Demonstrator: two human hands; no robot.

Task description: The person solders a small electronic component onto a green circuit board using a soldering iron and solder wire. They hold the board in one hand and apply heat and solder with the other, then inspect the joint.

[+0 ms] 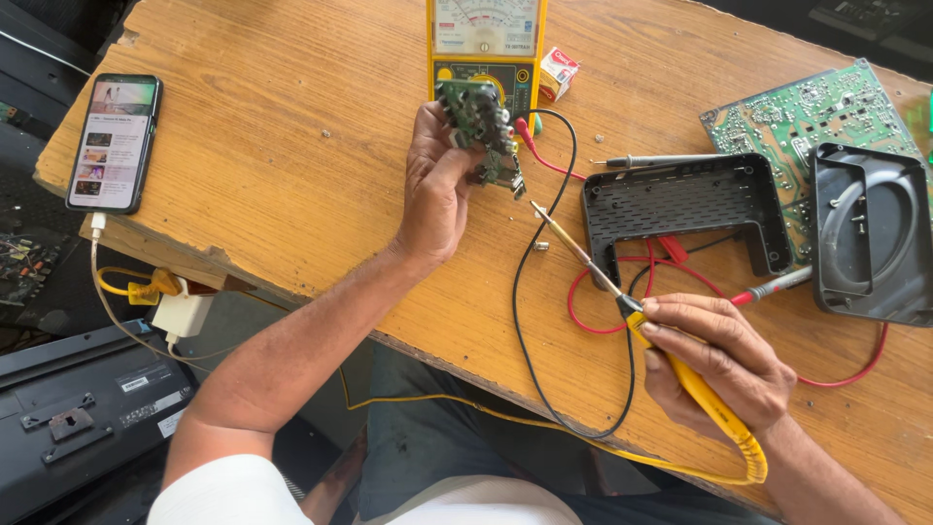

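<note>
A small green circuit board (483, 136) is held up by the left hand (437, 190), with the fingers curled around its left side. The board is lifted just above the wooden table (292, 146), in front of the yellow meter (486, 49) with a dial on its face.

A soldering iron (641, 326) with a yellow handle is gripped by the right hand (719, 360), the fingers closed tight around it like a pencil. Its thin metal tip is pointed up toward the bottom corner of the board, and is close to it but not touching.

A black plastic cover (685, 209) is laid near the right hand, and a second round black cover (870, 233) is set further right. A big green circuit board (797, 112) is seen behind them. Red and black wires (530, 292) are looped across the table between the hands. A phone (115, 141) with a lit screen is placed far to the left, and a white charger (180, 313) is hung below it
</note>
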